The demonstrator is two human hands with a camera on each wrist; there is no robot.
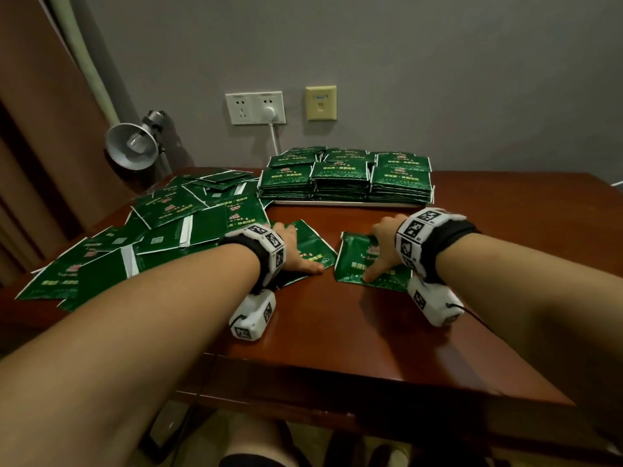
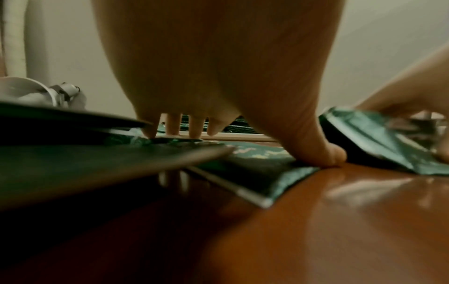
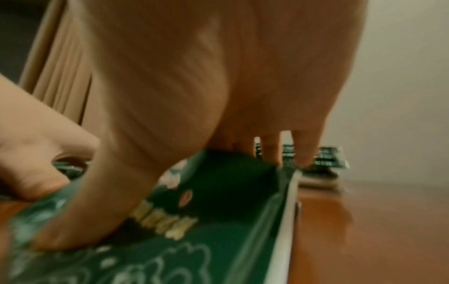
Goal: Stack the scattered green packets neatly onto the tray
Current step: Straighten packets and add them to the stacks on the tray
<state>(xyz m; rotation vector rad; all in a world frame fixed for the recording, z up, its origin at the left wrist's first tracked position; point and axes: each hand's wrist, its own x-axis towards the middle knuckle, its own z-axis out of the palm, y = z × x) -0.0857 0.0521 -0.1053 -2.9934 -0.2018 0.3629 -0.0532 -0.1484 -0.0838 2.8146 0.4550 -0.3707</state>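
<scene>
While the reddish-brown wooden bench (image 1: 387, 325) stands against a grey wall, a loose heap of scattered green packets (image 1: 161, 230) spreads over its left half, many overlapping, some face up and some showing their backs. At the back middle, near the wall, a pale tray (image 1: 337, 203) carries the stacked green packets (image 1: 344, 178), set in neat side-by-side piles. A silver clamp lamp (image 1: 133, 143) stands at the far left corner, and a white double socket (image 1: 255, 107) with a plug in it sits on the wall beside a yellowed data outlet (image 1: 321, 102).

In the middle of the bench, in front of the tray, two single packets lie just apart. The left hand (image 1: 296, 254) rests on the left packet (image 1: 315, 244) at the edge of the heap; its fingers (image 2: 173, 124) are straight and slightly spread, tips down on the foil, thumb pressed at the packet's near edge. The right hand (image 1: 384, 244) lies over the right packet (image 1: 357, 264), its fingers (image 3: 271, 149) reaching to the far edge and the thumb pressing on the printed face; whether it is lifting the packet, I cannot tell.
</scene>
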